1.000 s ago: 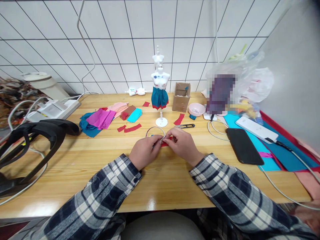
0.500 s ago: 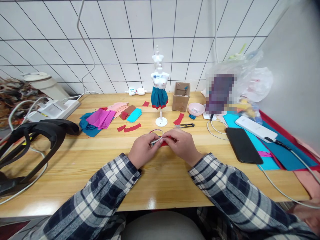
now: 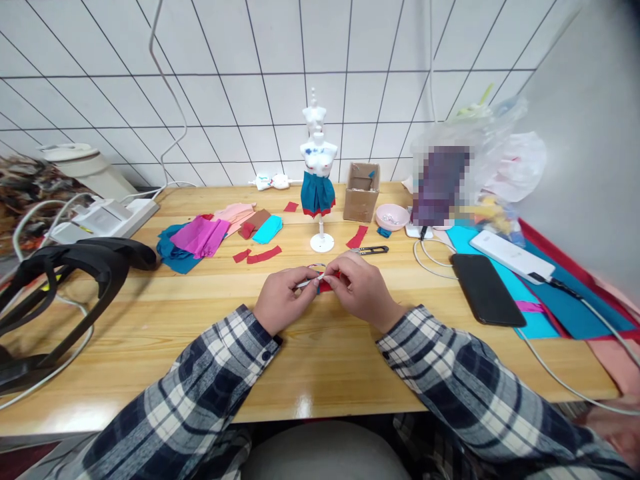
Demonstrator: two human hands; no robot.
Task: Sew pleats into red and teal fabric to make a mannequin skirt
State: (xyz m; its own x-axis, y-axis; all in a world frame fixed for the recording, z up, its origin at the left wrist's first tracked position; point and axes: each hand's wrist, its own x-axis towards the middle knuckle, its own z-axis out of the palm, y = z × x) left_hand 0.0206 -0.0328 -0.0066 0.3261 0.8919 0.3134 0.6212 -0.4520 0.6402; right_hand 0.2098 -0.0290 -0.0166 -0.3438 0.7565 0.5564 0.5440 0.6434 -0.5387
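My left hand (image 3: 283, 297) is closed in a pinch on a narrow pale strip (image 3: 303, 284), like ribbon or tape, which loops up behind the fingers. My right hand (image 3: 369, 288) pinches a small piece of red and blue fabric (image 3: 325, 287) where the strip meets it. Both sets of fingertips almost touch, and they hide most of the fabric. Beyond my hands stands a white mini dress form (image 3: 320, 160) wearing a blue skirt (image 3: 317, 192) with a red hem. Thread snips (image 3: 374, 250) lie just past my right hand.
Red scraps (image 3: 264, 255) and a pile of coloured cloth (image 3: 203, 238) lie left of the dress form. To its right are a cardboard box (image 3: 361, 207) and a pink bowl (image 3: 393, 217). A black phone (image 3: 487, 290) lies at right, a black headset (image 3: 65, 300) at left.
My left hand has shifted slightly left and the pale loop between the hands looks smaller. Slightly more of the blue fabric shows beneath the fingertips. My right hand stays nearly in place.
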